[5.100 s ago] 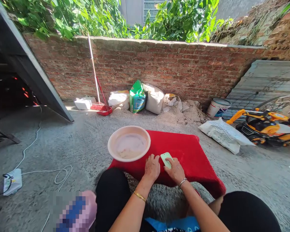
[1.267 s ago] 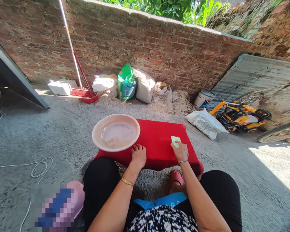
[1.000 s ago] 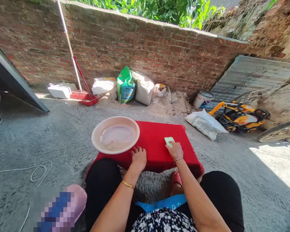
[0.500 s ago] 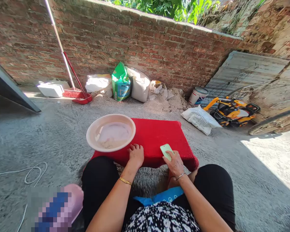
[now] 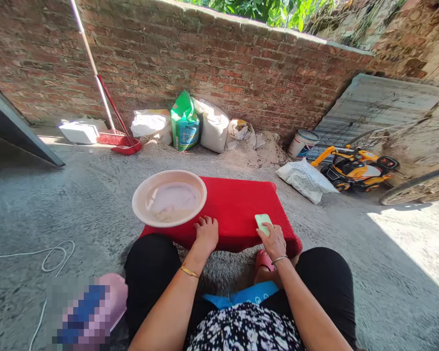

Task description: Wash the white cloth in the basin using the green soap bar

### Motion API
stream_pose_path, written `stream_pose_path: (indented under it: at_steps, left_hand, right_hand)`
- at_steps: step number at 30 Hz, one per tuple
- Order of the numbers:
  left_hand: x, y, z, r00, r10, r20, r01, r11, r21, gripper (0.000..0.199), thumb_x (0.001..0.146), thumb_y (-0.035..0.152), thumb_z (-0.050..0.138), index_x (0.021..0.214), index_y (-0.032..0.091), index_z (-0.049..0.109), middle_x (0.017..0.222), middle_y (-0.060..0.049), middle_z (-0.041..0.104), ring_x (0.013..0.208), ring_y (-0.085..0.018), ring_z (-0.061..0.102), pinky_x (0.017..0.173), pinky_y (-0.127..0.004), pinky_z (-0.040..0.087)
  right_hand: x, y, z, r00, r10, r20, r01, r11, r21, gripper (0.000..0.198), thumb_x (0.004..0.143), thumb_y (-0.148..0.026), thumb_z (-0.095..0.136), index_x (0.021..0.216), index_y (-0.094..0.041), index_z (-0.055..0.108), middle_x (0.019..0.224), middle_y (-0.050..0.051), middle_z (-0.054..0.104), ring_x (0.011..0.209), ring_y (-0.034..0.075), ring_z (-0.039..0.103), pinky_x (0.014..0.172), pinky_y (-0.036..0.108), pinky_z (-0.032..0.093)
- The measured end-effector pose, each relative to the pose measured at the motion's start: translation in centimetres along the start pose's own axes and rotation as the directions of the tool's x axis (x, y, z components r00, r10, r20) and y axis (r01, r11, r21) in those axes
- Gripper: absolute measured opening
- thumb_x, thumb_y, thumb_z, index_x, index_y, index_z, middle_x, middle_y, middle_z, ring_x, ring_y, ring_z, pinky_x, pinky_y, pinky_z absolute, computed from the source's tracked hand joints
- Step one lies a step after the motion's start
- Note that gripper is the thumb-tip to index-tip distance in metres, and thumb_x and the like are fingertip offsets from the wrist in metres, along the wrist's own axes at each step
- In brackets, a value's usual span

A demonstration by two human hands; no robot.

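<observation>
A low table under a red cloth [image 5: 237, 200] stands in front of my knees. At its left end sits a wide pale pink basin [image 5: 138, 207] with cloudy water [image 5: 173, 197] in it. My left hand [image 5: 207, 234] rests on the cloth's near edge, fingers apart and holding nothing, just right of the basin. Towards the right end, my right hand [image 5: 273, 240] grips a light green phone [image 5: 263, 222] by its sides. The phone is at the cloth, its far end uncovered and its near end partly hidden by my fingers.
Sacks [image 5: 214, 129], a green bag [image 5: 185, 122] and a red dustpan [image 5: 126, 146] line the brick wall [image 5: 219, 63]. A white sack [image 5: 307, 180], a bucket [image 5: 303, 145] and a yellow toy excavator [image 5: 360, 168] lie to the right. A cable [image 5: 53, 258] coils on the left floor.
My right hand has shifted right along the cloth with the phone. My left hand stays by the basin. The view has tilted slightly.
</observation>
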State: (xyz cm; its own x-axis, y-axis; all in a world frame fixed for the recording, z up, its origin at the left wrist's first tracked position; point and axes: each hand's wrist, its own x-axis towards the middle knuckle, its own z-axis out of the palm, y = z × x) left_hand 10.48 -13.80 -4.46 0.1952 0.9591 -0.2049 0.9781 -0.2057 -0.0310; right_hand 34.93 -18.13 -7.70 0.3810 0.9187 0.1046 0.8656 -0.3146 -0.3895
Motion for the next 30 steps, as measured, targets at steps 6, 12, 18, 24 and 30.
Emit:
stream_pose_path:
  at_steps: [6, 12, 18, 24, 30]
  left_hand:
    - [-1.4, -1.8, -1.3, 0.999, 0.032, 0.036, -0.029, 0.997, -0.070, 0.045, 0.090, 0.008, 0.030, 0.125, 0.012, 0.057, 0.135, -0.019, 0.050, 0.123, -0.032, 0.050, 0.092, -0.045, 0.047]
    - [-2.8, -3.3, -1.0, 1.000, -0.021, -0.003, 0.021, 0.999, -0.038, 0.044, 0.091, 0.006, 0.026, 0.119, 0.011, 0.060, 0.125, -0.019, 0.056, 0.112, -0.027, 0.056, 0.088, -0.040, 0.048]
    - [-3.5, -4.1, -0.8, 0.998, -0.057, -0.016, 0.056, 0.998, -0.033, 0.044, 0.091, 0.009, 0.030, 0.122, 0.016, 0.061, 0.126, -0.016, 0.058, 0.112, -0.028, 0.057, 0.089, -0.043, 0.047]
    - [-4.0, -5.2, -1.3, 0.994, -0.103, 0.037, 0.107, 0.989, -0.107, 0.042, 0.090, 0.008, 0.033, 0.118, 0.014, 0.063, 0.122, -0.018, 0.060, 0.109, -0.029, 0.059, 0.087, -0.043, 0.047]
    - [-4.3, -6.6, -1.9, 0.990, -0.126, 0.067, 0.134, 0.982, -0.133, 0.041, 0.090, 0.009, 0.033, 0.119, 0.012, 0.062, 0.121, -0.019, 0.060, 0.110, -0.029, 0.060, 0.087, -0.044, 0.047]
  right_hand:
    - [0.1, 0.7, -1.0, 0.998, 0.058, -0.029, -0.057, 0.998, 0.024, 0.043, 0.081, -0.048, 0.058, 0.114, -0.022, 0.065, 0.108, 0.012, 0.051, 0.101, 0.027, 0.053, 0.086, 0.038, 0.043]
    - [-3.2, -8.7, 2.9, 0.939, -0.344, 0.023, 0.335, 0.925, 0.178, 0.043, 0.072, -0.027, 0.065, 0.114, -0.022, 0.064, 0.107, 0.008, 0.052, 0.098, 0.023, 0.052, 0.090, 0.035, 0.043]
    - [-3.4, -10.5, 3.1, 0.900, -0.403, 0.165, 0.400, 0.915, 0.050, 0.044, 0.076, -0.034, 0.066, 0.119, -0.023, 0.062, 0.111, 0.009, 0.053, 0.100, 0.023, 0.052, 0.089, 0.034, 0.042]
    - [-2.3, -8.8, 1.5, 0.968, -0.196, 0.160, 0.199, 0.980, -0.006, 0.045, 0.079, -0.043, 0.064, 0.120, -0.025, 0.062, 0.101, 0.007, 0.051, 0.091, 0.021, 0.056, 0.080, 0.031, 0.044]
    - [-4.8, -13.8, 3.8, 0.862, -0.443, 0.246, 0.432, 0.896, 0.100, 0.045, 0.078, -0.039, 0.067, 0.120, -0.024, 0.061, 0.104, 0.007, 0.052, 0.097, 0.021, 0.055, 0.081, 0.029, 0.044]
